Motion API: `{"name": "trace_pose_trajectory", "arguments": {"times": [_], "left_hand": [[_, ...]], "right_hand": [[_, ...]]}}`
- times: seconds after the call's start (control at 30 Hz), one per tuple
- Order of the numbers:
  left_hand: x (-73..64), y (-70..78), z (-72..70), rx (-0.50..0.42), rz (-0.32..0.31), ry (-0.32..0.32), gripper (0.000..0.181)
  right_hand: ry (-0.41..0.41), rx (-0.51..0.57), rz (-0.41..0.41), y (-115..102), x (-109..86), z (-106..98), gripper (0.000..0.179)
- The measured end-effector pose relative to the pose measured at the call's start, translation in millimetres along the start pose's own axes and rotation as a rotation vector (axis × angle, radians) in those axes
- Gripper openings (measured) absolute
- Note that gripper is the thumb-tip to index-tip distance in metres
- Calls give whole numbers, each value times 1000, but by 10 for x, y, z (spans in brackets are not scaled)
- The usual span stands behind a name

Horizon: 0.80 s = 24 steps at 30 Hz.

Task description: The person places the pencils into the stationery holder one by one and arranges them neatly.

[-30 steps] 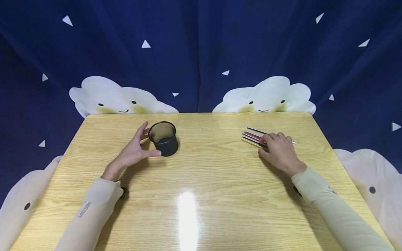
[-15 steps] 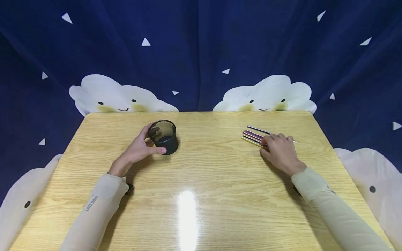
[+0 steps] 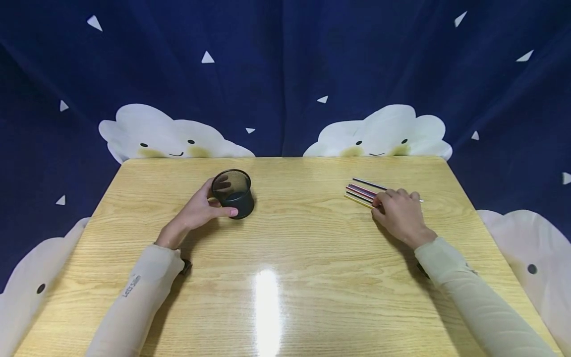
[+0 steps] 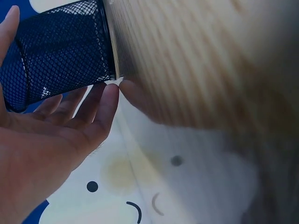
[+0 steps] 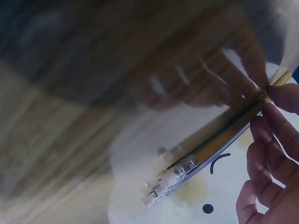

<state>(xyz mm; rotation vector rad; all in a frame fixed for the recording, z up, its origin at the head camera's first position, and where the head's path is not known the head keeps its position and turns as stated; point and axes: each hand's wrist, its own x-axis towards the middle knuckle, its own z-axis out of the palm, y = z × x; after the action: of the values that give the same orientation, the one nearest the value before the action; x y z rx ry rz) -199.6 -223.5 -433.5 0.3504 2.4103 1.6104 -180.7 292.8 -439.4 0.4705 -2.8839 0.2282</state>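
On the left of the table stands a black mesh pencil cup, upright with its mouth up. My left hand grips it from the left, thumb on the near side and fingers behind, seen through the mesh. The left wrist view shows fingertips near the base of the mesh cup. Several pencils lie side by side on the right, tips leftward. Over them my right hand has thumb and forefinger pinching a yellow pencil, the nearest of the row; its eraser end shows in the right wrist view.
The light wooden table has a bright glare patch near its front. A dark blue curtain with white clouds hangs right behind the far edge. A black pencil lies slightly apart at the back of the row.
My left hand has moved right and closed around the mesh pencil cup, its fingers passing behind it. The right hand stays at the pencils with hardly any movement. The head view has tilted slightly.
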Motion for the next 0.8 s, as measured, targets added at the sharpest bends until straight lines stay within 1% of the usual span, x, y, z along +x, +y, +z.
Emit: {"name": "trace_pose_trajectory", "arguments": {"times": [0.43,0.6,0.8], "left_hand": [[69,39,30,-2,-8,33,93],[86,43,30,1,-5,42,92],[74,63,55,43,4,62,89]], "right_hand": [[16,-3,-10,-2,8,3,7],[23,0,-13,-4,17,5,7],[26,7,-18,-8,22,18,6]]}}
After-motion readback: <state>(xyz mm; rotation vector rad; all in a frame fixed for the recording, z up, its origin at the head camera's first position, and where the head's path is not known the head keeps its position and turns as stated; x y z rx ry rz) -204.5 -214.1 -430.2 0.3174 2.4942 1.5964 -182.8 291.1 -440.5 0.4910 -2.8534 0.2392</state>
